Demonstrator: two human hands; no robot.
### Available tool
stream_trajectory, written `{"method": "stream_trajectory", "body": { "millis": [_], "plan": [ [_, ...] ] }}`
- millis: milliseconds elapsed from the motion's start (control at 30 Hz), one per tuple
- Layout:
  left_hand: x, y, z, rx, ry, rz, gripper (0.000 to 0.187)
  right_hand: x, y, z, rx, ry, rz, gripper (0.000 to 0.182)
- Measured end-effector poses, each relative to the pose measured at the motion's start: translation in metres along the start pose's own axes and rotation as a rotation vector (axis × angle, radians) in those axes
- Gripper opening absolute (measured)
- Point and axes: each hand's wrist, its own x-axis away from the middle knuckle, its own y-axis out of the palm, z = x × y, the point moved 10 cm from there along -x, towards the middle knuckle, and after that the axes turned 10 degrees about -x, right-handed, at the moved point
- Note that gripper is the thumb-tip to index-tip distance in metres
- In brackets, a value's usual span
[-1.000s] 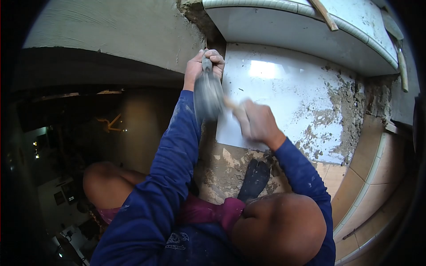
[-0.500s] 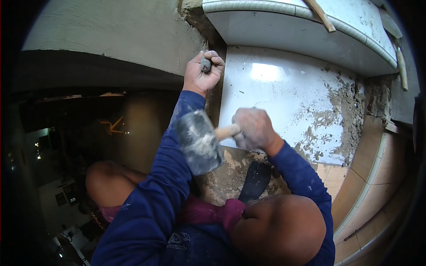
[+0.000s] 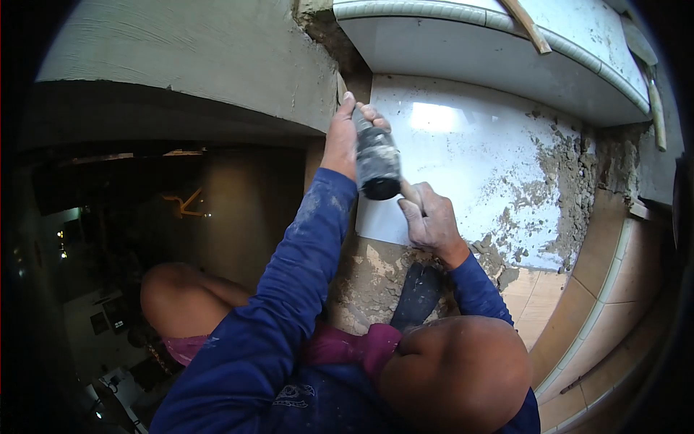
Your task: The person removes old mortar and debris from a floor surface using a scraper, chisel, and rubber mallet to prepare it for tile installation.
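Observation:
Near the corner of the grey plastered wall (image 3: 217, 58), my left hand (image 3: 347, 137) is wrapped round a chisel-like tool (image 3: 343, 87), whose thin end points up at the wall's edge. My right hand (image 3: 434, 220) grips the short wooden handle of a mallet (image 3: 379, 163). The mallet's dusty black head is at my left hand and hides part of its fingers and the tool's back end. Below my right hand is the white tiled step (image 3: 448, 173), smeared with mortar on its right side.
A higher white step (image 3: 470, 54) curves across the top, bearing a wooden stick (image 3: 526, 27). A trowel-like tool with a wooden handle (image 3: 656, 112) lies at the upper right. Crumbled mortar (image 3: 575, 181) edges the step. My knees and a dark shoe (image 3: 418, 295) are below.
The mallet has moved up and right, from over my left sleeve to my left hand. My left hand has shifted slightly right, and the tool it holds has tilted. My right hand is slightly lower.

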Motion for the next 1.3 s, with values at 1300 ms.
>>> {"method": "stream_trajectory", "body": {
  "millis": [1300],
  "plan": [
    [-0.033, 0.022, 0.033, 0.060, 0.014, -0.051, 0.030, -0.025, -0.023, -0.007, -0.108, -0.007, 0.148, 0.024]
  ]
}}
